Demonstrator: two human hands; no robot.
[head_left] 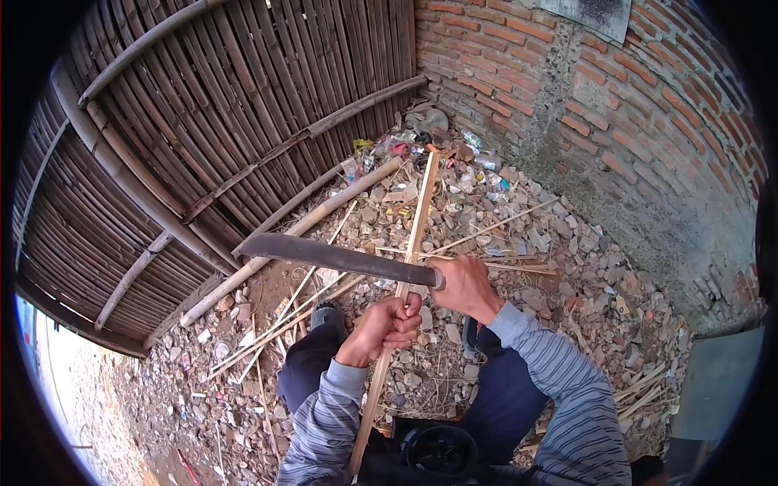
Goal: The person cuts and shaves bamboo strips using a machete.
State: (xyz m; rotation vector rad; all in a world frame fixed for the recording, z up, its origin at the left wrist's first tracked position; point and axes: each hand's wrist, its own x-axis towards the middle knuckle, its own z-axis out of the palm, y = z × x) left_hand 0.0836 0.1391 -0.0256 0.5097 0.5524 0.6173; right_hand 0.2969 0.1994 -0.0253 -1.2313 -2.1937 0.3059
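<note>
My left hand [387, 326] is closed around a long, pale split bamboo strip [422, 206], which runs from my lap up and away toward the rubbish heap. In my right hand [463, 287] is the handle of a machete [340, 259], its fingers wrapped tight. The dark, broad blade points left and lies across the strip, a little beyond my left hand. The blade appears to touch the strip, though I cannot tell whether it cuts in. The machete's handle is mostly hidden by my right fist.
Thin bamboo strips [279, 328] lie on the rubble left of my legs, with more slivers [644, 393] at right. A thick bamboo pole [296, 235] lies along the slatted bamboo wall [243, 105]. Litter [486, 162] is heaped in the corner by the brick wall [600, 121].
</note>
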